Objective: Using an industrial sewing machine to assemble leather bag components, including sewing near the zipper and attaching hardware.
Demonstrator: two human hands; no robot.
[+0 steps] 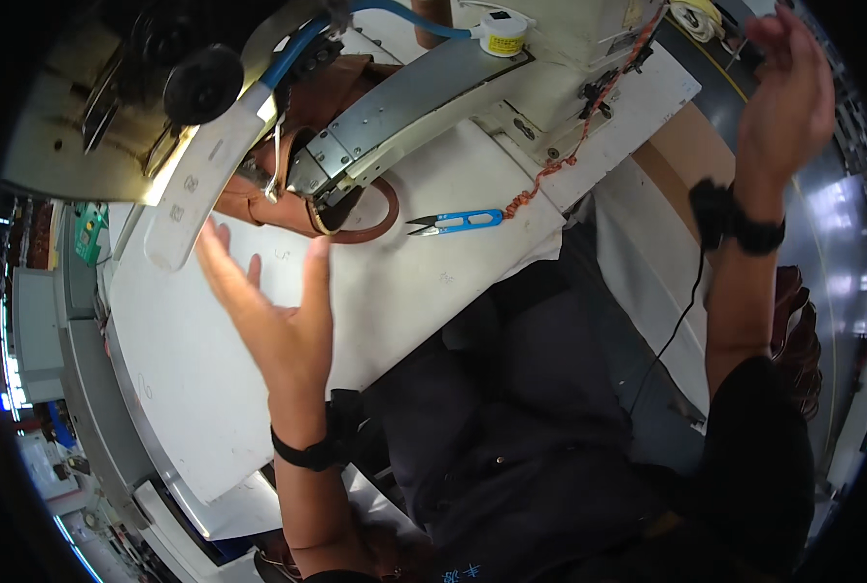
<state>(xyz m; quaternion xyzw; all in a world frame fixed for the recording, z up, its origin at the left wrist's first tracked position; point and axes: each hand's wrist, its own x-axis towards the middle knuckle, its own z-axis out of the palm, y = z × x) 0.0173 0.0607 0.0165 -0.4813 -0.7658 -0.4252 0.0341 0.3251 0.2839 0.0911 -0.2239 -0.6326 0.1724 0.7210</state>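
My left hand (283, 325) is open, thumb and fingers spread, just below a brown leather bag (283, 211). Its fingertips come close to the leather; whether they touch it I cannot tell. The bag sits around the narrow metal arm of a sewing machine (404, 107), and its rounded handle (392, 209) loops out onto the white tabletop (356, 291). Well away at the upper right, my right hand (788, 102) is raised in the air, holding nothing, its fingers loosely apart. Blue thread snips (458, 222) lie on the tabletop between the two hands.
A twisted orange cord (579, 141) ties the snips to the machine. A long pale lamp (205, 180) hangs over the bag. On the machine stands a small round container with a yellow label (503, 35). Brown pieces (795, 330) hang beyond my right arm, which trails a black cable (681, 316).
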